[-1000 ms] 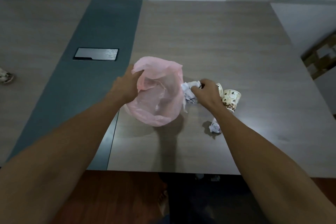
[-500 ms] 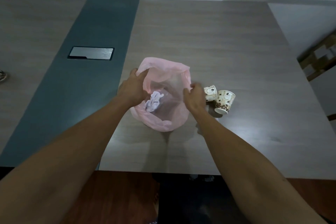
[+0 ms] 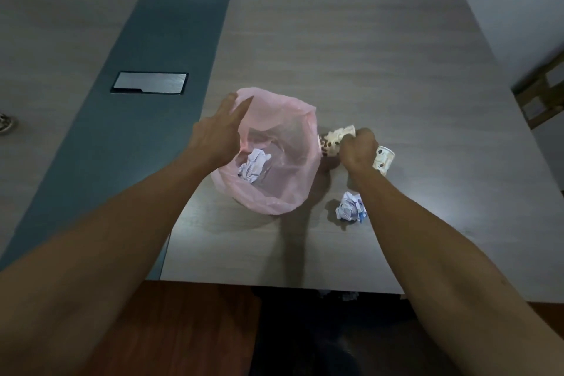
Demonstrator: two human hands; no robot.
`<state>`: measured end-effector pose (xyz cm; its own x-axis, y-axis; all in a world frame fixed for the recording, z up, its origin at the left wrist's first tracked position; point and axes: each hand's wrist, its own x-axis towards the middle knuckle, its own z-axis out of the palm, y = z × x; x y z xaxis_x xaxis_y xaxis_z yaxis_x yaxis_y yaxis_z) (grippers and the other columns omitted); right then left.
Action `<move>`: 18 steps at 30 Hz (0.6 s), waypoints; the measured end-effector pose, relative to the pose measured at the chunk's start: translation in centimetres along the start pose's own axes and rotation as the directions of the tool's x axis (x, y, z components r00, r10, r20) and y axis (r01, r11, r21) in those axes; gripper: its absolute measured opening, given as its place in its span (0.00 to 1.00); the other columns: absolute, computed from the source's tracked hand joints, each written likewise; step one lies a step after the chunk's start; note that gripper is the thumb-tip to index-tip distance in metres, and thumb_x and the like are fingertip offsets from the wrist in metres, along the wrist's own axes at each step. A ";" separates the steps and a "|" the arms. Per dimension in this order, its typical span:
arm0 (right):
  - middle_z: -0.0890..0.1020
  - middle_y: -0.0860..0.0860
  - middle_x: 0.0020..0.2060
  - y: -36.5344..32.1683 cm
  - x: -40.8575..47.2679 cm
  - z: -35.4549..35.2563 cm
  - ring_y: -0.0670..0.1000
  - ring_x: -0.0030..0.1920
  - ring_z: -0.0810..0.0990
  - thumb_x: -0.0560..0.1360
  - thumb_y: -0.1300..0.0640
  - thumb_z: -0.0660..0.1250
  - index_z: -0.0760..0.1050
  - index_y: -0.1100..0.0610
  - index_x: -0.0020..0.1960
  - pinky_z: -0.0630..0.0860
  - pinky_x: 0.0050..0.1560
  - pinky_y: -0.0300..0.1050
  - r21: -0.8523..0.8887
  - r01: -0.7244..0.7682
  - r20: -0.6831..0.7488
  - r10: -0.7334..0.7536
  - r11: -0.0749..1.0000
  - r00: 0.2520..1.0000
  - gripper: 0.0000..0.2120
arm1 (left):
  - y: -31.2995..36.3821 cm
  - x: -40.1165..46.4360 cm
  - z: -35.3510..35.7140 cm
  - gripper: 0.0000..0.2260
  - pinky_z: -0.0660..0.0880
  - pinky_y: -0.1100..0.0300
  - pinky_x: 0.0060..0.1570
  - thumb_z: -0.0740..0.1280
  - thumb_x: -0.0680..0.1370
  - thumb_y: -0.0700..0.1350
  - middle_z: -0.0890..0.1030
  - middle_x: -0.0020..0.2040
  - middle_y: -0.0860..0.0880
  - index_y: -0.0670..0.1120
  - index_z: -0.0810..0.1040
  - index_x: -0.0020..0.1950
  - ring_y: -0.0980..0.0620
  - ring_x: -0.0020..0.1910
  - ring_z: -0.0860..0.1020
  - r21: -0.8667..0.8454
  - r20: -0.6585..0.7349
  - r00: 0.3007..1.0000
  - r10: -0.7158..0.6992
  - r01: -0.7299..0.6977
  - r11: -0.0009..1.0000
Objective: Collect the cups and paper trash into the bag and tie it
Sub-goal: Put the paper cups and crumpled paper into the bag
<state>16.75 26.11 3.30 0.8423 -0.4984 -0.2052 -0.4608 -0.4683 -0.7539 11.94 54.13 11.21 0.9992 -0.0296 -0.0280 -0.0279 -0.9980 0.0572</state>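
Note:
A pink plastic bag (image 3: pixel 287 186) stands open on the wooden table (image 3: pixel 351 55) with a crumpled white paper ball (image 3: pixel 253 165) inside it. My left hand (image 3: pixel 218 131) holds the bag's left rim, its fingers stretched along the plastic. My right hand (image 3: pixel 357 149) grips a patterned paper cup (image 3: pixel 334 139) lying on its side just right of the bag. A second patterned cup (image 3: pixel 383 159) lies partly hidden behind that hand. Another crumpled paper ball (image 3: pixel 350 206) sits on the table nearer to me, under my right forearm.
A metal cable hatch (image 3: pixel 149 82) is set in the table's blue-grey strip at the left. A small object (image 3: pixel 6 123) lies at the far left edge. The table's front edge is close to me, with dark floor below. Shelving (image 3: pixel 543 91) stands at the right.
The paper ball held a second ago now lies in the bag. My right hand moved right from the bag's rim and took hold of the nearer cup. My left hand stayed on the rim.

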 end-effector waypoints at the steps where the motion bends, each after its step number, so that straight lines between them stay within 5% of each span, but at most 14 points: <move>1: 0.83 0.59 0.51 -0.8 -0.6 -0.4 0.61 0.52 0.80 0.76 0.60 0.60 0.77 0.62 0.53 0.75 0.52 0.49 0.100 0.033 -0.052 -0.028 0.994 0.998 0.11 | 0.1 0.1 -0.2 0.37 0.77 0.45 0.49 0.61 0.77 0.36 0.52 0.83 0.52 0.59 0.51 0.81 0.34 0.48 0.80 -0.019 0.010 1.000 -0.014 0.014 1.000; 4: 0.76 0.54 0.51 -2.6 -2.4 -0.9 0.51 0.47 0.75 0.77 0.60 0.62 0.76 0.60 0.49 0.71 0.51 0.40 0.278 0.219 -0.111 -0.195 0.935 0.974 0.06 | 0.3 0.3 -0.5 0.38 0.74 0.42 0.54 0.61 0.76 0.35 0.53 0.82 0.53 0.57 0.49 0.82 0.34 0.56 0.78 -0.089 0.024 0.999 -0.035 0.037 0.995; 7: 0.74 0.54 0.53 -3.4 -3.9 0.4 0.43 0.43 0.73 0.76 0.62 0.65 0.78 0.61 0.47 0.68 0.45 0.26 0.329 0.289 -0.022 -0.298 0.899 0.954 0.04 | 0.6 0.6 -0.3 0.40 0.73 0.40 0.57 0.62 0.75 0.35 0.53 0.82 0.53 0.55 0.48 0.82 0.34 0.61 0.76 -0.152 0.032 0.999 -0.035 0.039 0.988; 13: 0.82 0.52 0.40 -1.5 -6.3 3.0 0.53 0.40 0.80 0.74 0.59 0.64 0.81 0.57 0.44 0.81 0.43 0.55 0.214 0.295 0.368 -0.357 0.931 0.859 0.06 | 1.8 0.6 -0.2 0.42 0.76 0.39 0.55 0.66 0.75 0.38 0.51 0.83 0.54 0.55 0.47 0.82 0.32 0.57 0.77 -0.222 0.016 1.000 -0.001 0.004 0.975; 16: 0.82 0.52 0.52 -0.2 -5.7 2.1 0.55 0.48 0.84 0.75 0.54 0.64 0.81 0.55 0.61 0.83 0.51 0.59 0.124 0.280 0.439 -0.306 0.952 0.845 0.17 | 2.2 0.7 0.1 0.41 0.76 0.41 0.51 0.62 0.75 0.36 0.51 0.83 0.54 0.57 0.46 0.82 0.33 0.53 0.78 -0.223 -0.011 1.000 0.000 -0.002 0.975; 18: 0.77 0.55 0.62 0.1 -4.8 0.5 0.54 0.56 0.81 0.78 0.56 0.64 0.75 0.56 0.70 0.79 0.60 0.56 0.018 0.326 0.326 -0.314 0.945 0.892 0.20 | 2.3 0.6 0.3 0.42 0.76 0.43 0.50 0.60 0.74 0.35 0.51 0.83 0.54 0.58 0.46 0.82 0.33 0.54 0.78 -0.217 -0.007 1.000 0.000 -0.001 0.976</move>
<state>12.83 28.84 3.93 0.9869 -0.0598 -0.1501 -0.1561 -0.5918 -0.7908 12.50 51.80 11.00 0.9994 -0.0289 -0.0206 -0.0222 -0.9620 0.2720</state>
